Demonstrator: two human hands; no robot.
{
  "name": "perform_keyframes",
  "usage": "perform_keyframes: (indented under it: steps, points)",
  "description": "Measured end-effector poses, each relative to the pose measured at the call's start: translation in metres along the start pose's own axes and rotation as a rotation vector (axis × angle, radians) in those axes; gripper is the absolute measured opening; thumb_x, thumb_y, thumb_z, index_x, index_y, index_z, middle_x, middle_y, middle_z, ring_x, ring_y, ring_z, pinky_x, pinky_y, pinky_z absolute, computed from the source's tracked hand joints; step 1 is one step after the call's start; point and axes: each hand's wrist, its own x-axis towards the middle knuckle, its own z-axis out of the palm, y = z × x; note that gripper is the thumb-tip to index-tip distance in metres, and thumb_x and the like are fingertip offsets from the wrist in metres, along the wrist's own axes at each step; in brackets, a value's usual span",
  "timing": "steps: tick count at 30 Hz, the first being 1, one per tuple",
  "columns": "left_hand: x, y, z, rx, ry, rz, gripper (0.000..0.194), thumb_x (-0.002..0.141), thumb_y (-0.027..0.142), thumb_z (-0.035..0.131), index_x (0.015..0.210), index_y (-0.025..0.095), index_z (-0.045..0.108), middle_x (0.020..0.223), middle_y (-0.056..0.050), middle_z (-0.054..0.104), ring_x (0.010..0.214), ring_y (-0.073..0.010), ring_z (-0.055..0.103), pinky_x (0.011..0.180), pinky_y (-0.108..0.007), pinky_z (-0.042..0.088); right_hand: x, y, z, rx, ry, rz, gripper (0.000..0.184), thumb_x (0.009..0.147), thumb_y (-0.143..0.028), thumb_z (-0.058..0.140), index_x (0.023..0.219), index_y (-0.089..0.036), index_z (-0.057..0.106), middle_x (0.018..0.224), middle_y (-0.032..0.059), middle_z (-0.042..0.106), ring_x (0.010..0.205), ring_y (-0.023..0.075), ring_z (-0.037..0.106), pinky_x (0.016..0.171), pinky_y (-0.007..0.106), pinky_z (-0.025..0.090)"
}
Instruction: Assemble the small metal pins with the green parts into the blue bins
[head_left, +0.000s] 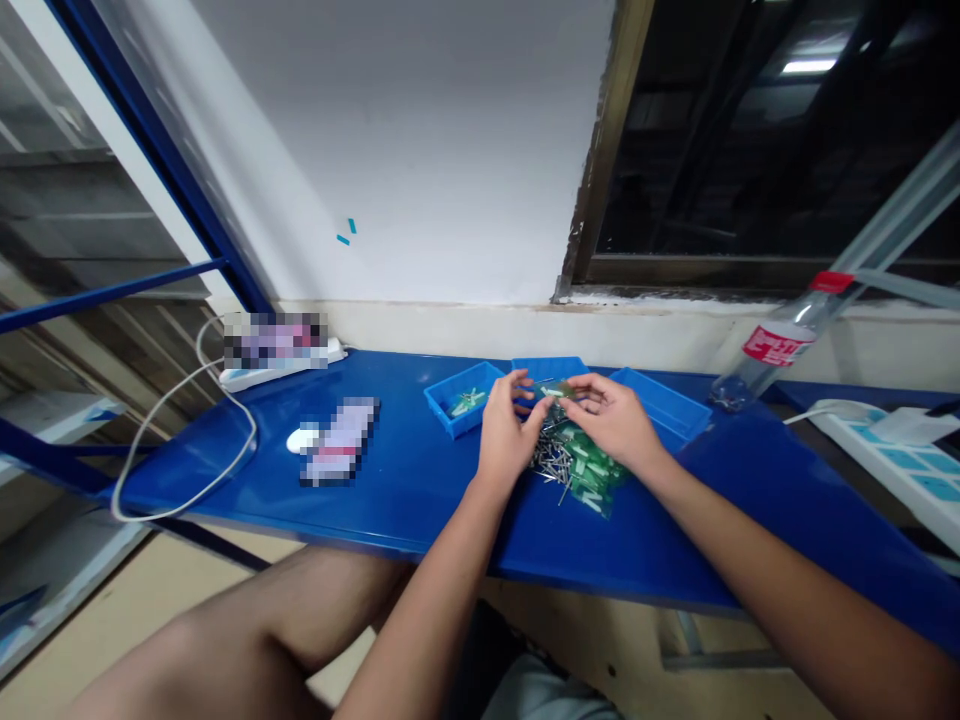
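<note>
Both hands meet over the middle of the blue table. A small greenish plastic bag point(556, 388) is pinched between the fingers of my right hand point(613, 418). From the other side my left hand point(508, 428) holds the near edge of the same bag, its thumb and fingers curled. Under the hands lies a pile of metal screws point(552, 464). Beside it, to the right, several green plastic bags point(594, 474) with pale pieces inside are heaped, partly hidden by my right hand. What the held bag contains is too small to tell.
Blue trays stand behind the hands: a left tray point(452, 425) with small pale pieces, a middle tray point(547, 366) and a right tray point(675, 412). A plastic bottle point(780, 345) leans back right. Power strips point(281, 367) and a white cable point(161, 440) sit left; another strip point(892, 455) right.
</note>
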Motion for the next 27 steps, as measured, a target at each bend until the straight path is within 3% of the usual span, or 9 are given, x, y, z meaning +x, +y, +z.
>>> perform_keyframes:
  steps: [3, 7, 11, 15, 19, 24, 27]
  points:
    - [-0.002, 0.006, -0.002, 0.03, -0.066, 0.007, 0.042, 0.1, 0.039, 0.065, 0.137, 0.02, 0.059, 0.112, -0.01, 0.073, 0.093, -0.02, 0.071, 0.078, -0.031, 0.059, -0.003, -0.008, 0.0, -0.175, 0.079, -0.11, 0.022, 0.09, -0.037, 0.071, 0.105, -0.021, 0.071, 0.108, 0.0107, 0.073, 0.094, 0.0236, 0.072, 0.079, 0.038, 0.066]
    - [-0.004, 0.012, -0.003, -0.093, -0.223, 0.029, 0.051, 0.1, 0.042, 0.066, 0.146, 0.023, 0.053, 0.113, -0.007, 0.076, 0.098, -0.0204, 0.074, 0.085, -0.032, 0.06, -0.006, -0.014, -0.001, -0.245, -0.048, -0.245, 0.015, 0.091, -0.024, 0.065, 0.105, -0.023, 0.071, 0.109, 0.0087, 0.07, 0.097, 0.0234, 0.071, 0.083, 0.039, 0.066]
    - [-0.003, 0.01, -0.003, -0.123, -0.142, 0.008, 0.038, 0.099, 0.037, 0.067, 0.132, 0.021, 0.058, 0.113, -0.008, 0.077, 0.096, -0.0203, 0.075, 0.085, -0.033, 0.061, -0.006, -0.017, -0.001, -0.279, -0.159, -0.32, 0.018, 0.091, -0.021, 0.067, 0.108, -0.024, 0.072, 0.108, 0.0071, 0.072, 0.103, 0.0251, 0.07, 0.095, 0.047, 0.062]
    - [0.0, 0.003, -0.003, -0.157, -0.059, -0.017, 0.022, 0.098, 0.027, 0.066, 0.118, 0.02, 0.059, 0.108, -0.007, 0.076, 0.096, -0.0195, 0.076, 0.087, -0.032, 0.06, -0.005, -0.016, 0.001, -0.08, -0.061, -0.239, 0.027, 0.093, -0.03, 0.07, 0.12, -0.025, 0.07, 0.126, 0.01, 0.066, 0.113, 0.0249, 0.068, 0.096, 0.043, 0.063]
    - [0.003, -0.003, 0.0, -0.273, -0.091, -0.028, 0.021, 0.098, 0.029, 0.067, 0.115, 0.019, 0.059, 0.106, -0.007, 0.075, 0.097, -0.0191, 0.075, 0.088, -0.031, 0.06, -0.002, -0.01, 0.0, 0.079, -0.016, -0.037, 0.047, 0.085, -0.04, 0.08, 0.128, -0.025, 0.066, 0.132, 0.0116, 0.066, 0.116, 0.0262, 0.068, 0.091, 0.042, 0.066]
    - [0.003, -0.003, 0.001, -0.174, -0.14, 0.022, 0.021, 0.101, 0.033, 0.064, 0.116, 0.019, 0.066, 0.117, -0.01, 0.073, 0.106, -0.021, 0.072, 0.09, -0.033, 0.06, 0.001, -0.007, -0.003, 0.168, -0.043, 0.1, 0.048, 0.08, -0.045, 0.085, 0.119, -0.02, 0.07, 0.097, 0.0073, 0.074, 0.085, 0.0226, 0.074, 0.082, 0.043, 0.067]
    - [0.001, 0.003, -0.003, 0.024, -0.131, 0.128, 0.02, 0.098, 0.036, 0.069, 0.11, 0.022, 0.075, 0.134, -0.011, 0.065, 0.117, -0.0238, 0.067, 0.098, -0.039, 0.059, 0.002, -0.009, -0.003, 0.155, 0.035, 0.06, 0.045, 0.076, -0.045, 0.088, 0.11, -0.021, 0.071, 0.099, 0.0075, 0.075, 0.093, 0.024, 0.074, 0.082, 0.04, 0.067]
